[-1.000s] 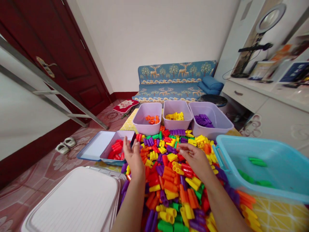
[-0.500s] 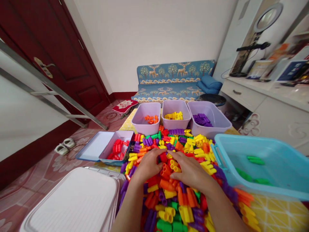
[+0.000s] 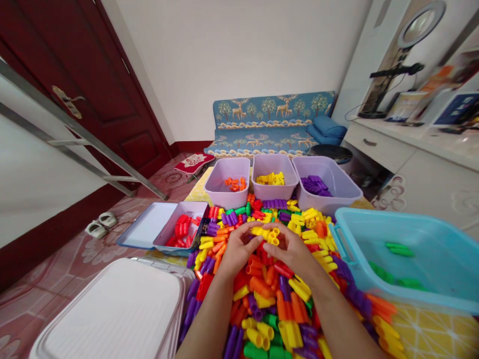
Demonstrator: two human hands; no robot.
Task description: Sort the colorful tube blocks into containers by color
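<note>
Above a heap of bullet-shaped plastic building blocks [image 3: 262,286] in red, orange, yellow, purple and green, both my hands hold yellow blocks. My left hand [image 3: 239,249] pinches the left end of the yellow building blocks [image 3: 274,236] between thumb and fingers. From the other side, my right hand [image 3: 290,248] closes around them, its thumb below the hollow ends. The fingers partly cover the yellow blocks, so whether they form one piece or two is unclear. Red and orange blocks lie directly beneath my hands.
Three lilac bins stand behind the heap, with orange [image 3: 226,197], yellow [image 3: 275,190] and purple [image 3: 329,192] blocks. At left, a smaller box [image 3: 202,212] contains red blocks. A blue tub [image 3: 430,219] at right has green ones. A white lid [image 3: 112,309] lies front left.
My hands have lifted slightly from the heap and come closer together. Yellow blocks are now raised between them, where before my fingers were down among the blocks.
</note>
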